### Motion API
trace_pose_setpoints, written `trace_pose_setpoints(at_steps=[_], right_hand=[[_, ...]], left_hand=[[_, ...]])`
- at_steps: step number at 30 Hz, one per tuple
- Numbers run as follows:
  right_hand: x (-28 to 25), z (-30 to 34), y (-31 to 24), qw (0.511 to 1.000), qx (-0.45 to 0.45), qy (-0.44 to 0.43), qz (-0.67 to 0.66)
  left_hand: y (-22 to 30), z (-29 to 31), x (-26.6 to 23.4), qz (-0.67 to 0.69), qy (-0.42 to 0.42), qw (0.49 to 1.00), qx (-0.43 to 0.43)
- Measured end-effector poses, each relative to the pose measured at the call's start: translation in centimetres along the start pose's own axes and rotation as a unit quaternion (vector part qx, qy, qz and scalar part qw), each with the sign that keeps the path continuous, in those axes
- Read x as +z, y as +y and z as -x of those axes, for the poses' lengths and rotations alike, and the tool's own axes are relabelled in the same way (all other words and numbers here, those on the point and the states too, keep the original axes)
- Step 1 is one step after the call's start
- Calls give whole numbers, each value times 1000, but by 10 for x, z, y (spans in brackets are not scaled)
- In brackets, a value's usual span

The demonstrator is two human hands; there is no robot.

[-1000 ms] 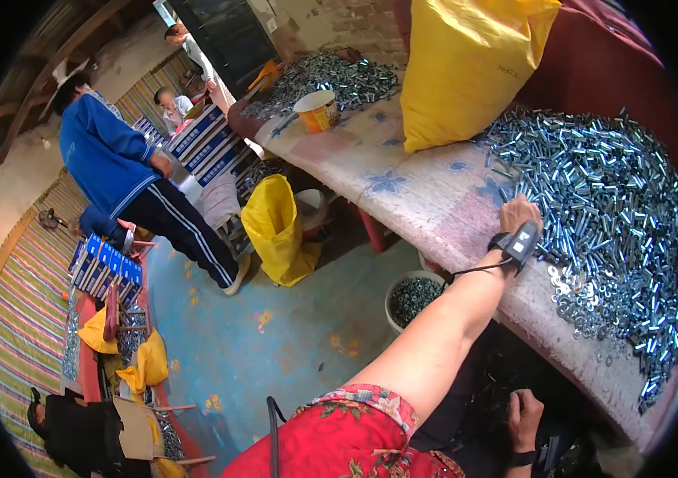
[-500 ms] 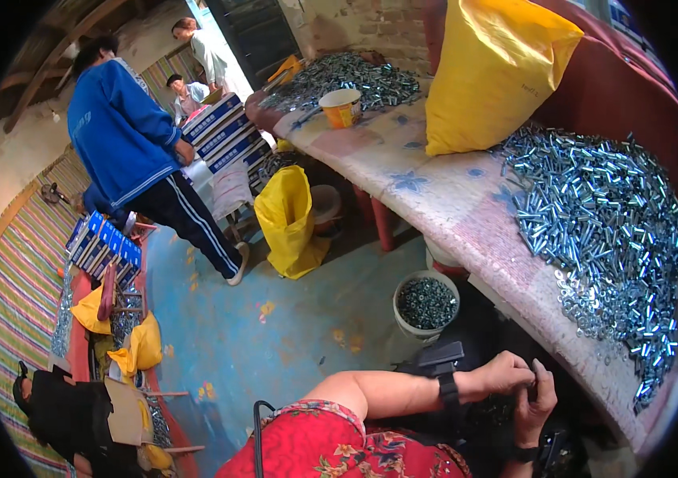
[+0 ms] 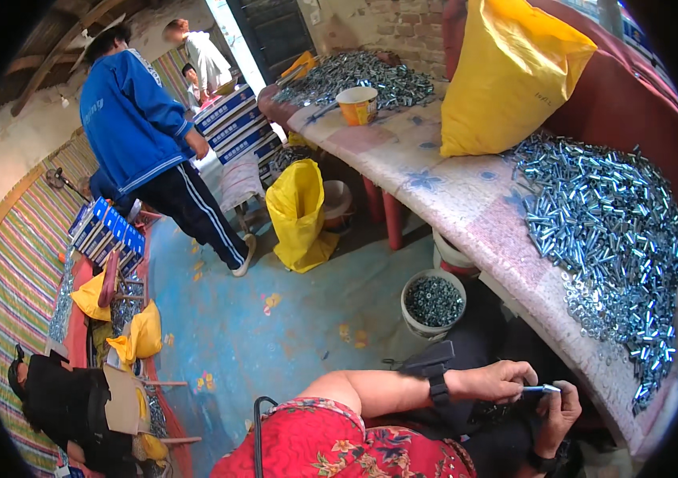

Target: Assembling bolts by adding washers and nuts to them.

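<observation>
Bolt (image 3: pixel 542 389) — slim, silvery; pinched by left hand (image 3: pixel 498 381); right hand (image 3: pixel 559 413) fingers curled beneath its tip.

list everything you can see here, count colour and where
metal bolts: big heap, silvery blue, on the table at right
second bolt heap: one, silvery, far end of the table
table: one, pink patterned cover, running along the right
yellow sack: one, standing on the table
paper cup: one, orange and white, on the table
bucket: one, white, holding dark small parts, on the floor under the table edge
yellow bag: one, on the floor
boxes: stack, blue and white, behind the standing person
person in blue jacket: one, standing left
left hand: holding a bolt, black wrist strap
right hand: at the bolt's tip
</observation>
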State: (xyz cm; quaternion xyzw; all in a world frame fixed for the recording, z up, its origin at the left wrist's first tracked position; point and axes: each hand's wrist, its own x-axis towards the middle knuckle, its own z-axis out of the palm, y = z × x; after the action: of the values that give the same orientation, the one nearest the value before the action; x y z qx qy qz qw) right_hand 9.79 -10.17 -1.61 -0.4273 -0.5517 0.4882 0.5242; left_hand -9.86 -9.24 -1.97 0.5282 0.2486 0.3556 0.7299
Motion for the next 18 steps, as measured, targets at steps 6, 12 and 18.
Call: trace_pose_setpoints(at_steps=[6, 12, 18], right_hand=[[1, 13, -12, 999, 47, -11, 0], [11, 9, -9, 990, -9, -19, 138], [5, 8, 4, 992, -3, -48, 117]], left_hand=[[2, -1, 9, -54, -10, 998, 16], [13, -3, 8, -29, 30, 998, -48], [-12, -9, 11, -260, 23, 965, 32]])
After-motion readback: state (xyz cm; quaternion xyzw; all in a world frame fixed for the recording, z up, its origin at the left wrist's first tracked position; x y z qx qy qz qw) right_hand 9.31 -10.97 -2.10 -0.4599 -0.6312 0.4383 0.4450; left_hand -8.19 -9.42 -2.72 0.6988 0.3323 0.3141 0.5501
